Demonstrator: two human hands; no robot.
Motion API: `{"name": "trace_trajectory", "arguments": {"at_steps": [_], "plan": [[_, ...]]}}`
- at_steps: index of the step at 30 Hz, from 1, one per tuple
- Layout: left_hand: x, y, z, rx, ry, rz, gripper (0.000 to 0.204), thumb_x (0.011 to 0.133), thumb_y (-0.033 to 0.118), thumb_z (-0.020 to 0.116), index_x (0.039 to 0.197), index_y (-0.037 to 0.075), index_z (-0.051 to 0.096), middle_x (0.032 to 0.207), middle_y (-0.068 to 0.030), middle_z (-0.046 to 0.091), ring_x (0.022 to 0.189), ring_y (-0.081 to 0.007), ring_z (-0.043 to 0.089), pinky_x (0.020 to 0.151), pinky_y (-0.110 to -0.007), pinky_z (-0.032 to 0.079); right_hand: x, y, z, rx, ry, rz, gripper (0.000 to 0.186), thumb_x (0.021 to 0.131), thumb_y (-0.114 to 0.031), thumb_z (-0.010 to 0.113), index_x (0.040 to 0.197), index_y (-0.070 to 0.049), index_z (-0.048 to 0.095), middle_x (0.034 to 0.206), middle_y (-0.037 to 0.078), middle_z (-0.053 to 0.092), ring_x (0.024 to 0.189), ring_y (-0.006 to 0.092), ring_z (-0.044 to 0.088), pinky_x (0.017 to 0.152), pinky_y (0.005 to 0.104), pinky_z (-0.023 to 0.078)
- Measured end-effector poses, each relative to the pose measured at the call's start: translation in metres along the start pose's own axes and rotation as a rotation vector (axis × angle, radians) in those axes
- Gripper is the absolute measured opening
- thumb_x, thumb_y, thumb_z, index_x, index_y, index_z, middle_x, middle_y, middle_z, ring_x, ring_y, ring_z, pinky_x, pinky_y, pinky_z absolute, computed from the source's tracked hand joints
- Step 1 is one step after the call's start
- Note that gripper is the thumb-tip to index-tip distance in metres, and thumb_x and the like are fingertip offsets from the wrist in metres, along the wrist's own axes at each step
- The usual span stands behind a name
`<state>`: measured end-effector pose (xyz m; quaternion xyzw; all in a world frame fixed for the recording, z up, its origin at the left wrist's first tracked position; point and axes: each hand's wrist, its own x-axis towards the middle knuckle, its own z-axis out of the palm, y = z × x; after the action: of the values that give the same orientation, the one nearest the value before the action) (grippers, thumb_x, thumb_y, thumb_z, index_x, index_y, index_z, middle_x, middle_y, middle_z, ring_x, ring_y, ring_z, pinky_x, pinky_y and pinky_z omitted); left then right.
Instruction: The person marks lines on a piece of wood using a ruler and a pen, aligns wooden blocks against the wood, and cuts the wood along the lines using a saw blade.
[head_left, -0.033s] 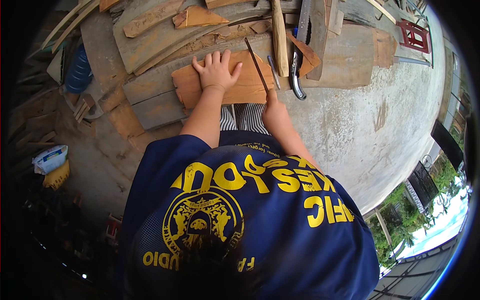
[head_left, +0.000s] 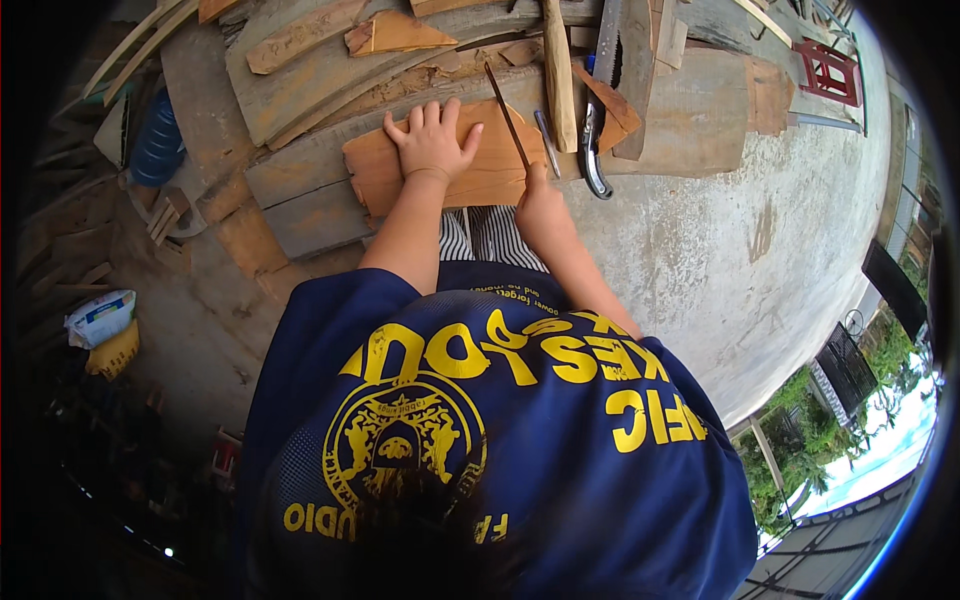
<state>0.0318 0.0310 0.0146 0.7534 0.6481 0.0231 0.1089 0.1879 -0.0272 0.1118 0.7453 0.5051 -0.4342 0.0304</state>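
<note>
Here's the left hand [head_left: 430,150], spread flat, fingers fanned, on the reddish board [head_left: 373,178] lying over grey planks [head_left: 305,222], hiding its middle. And the right hand [head_left: 543,212], curled round a thin dark tool [head_left: 507,115] slanting across the board's right end, grip hidden; whether they touch, can't tell.
</note>
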Motion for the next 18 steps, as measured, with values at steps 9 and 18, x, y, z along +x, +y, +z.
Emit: {"name": "trace_trajectory", "arguments": {"at_steps": [9, 18], "plan": [[-0.003, -0.002, 0.001, 0.030, -0.004, -0.020, 0.049, 0.082, 0.055, 0.051, 0.114, 0.019, 0.056, 0.102, -0.0035, 0.053, 0.103, -0.0217, 0.048, 0.098, -0.062, 0.020, -0.023, 0.004, -0.022, -0.010, -0.068, 0.025, 0.021, 0.084, -0.002, 0.042, 0.104, 0.002, 0.042, 0.085, 0.037, 0.060, 0.087, 0.0515, 0.060, 0.075, 0.0552, 0.049], [0.002, 0.004, -0.001, 0.017, 0.017, 0.014, 0.048, 0.081, 0.054, 0.051, 0.114, 0.019, 0.056, 0.103, -0.0035, 0.053, 0.104, -0.0217, 0.048, 0.098, -0.063, 0.020, 0.037, -0.003, 0.001, 0.030, 0.063, -0.050, 0.021, 0.083, 0.000, 0.041, 0.103, 0.003, 0.046, 0.085, 0.036, 0.060, 0.086, 0.0508, 0.060, 0.076, 0.0536, 0.050]]}}
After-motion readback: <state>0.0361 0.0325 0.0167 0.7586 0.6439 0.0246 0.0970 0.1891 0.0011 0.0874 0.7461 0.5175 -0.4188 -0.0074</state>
